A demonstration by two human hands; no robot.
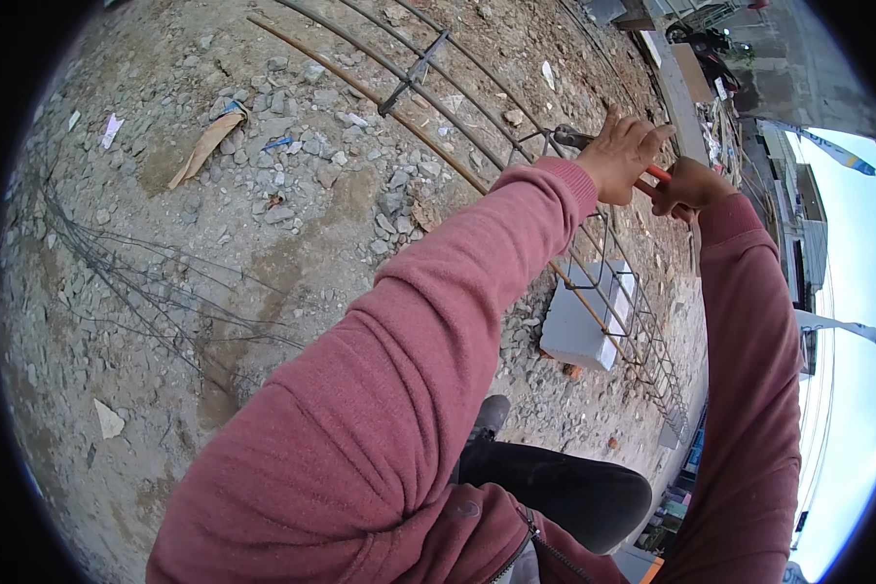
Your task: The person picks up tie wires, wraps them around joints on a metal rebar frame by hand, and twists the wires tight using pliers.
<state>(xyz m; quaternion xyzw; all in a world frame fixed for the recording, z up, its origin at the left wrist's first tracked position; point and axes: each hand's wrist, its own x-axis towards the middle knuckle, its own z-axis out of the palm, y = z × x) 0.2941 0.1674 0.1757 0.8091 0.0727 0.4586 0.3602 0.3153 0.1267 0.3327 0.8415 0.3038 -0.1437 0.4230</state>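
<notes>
Dark-headed pincers with orange-red handles lie against a tie on the long rebar cage. My left hand is closed over their middle, its fingers bent across the top and partly hiding the tool. At the handle end, my right hand is wrapped around the orange-red grips. Square stirrups join the cage's long bars, which run from the upper left down to the lower right. The jaws are too small to tell what they bite on.
A white block props up the cage above broken orange brick pieces. Loose tie wires spread over the stony ground at left, near a brown paper scrap. My bent black-trousered leg is below. A motorbike stands far off by a wall.
</notes>
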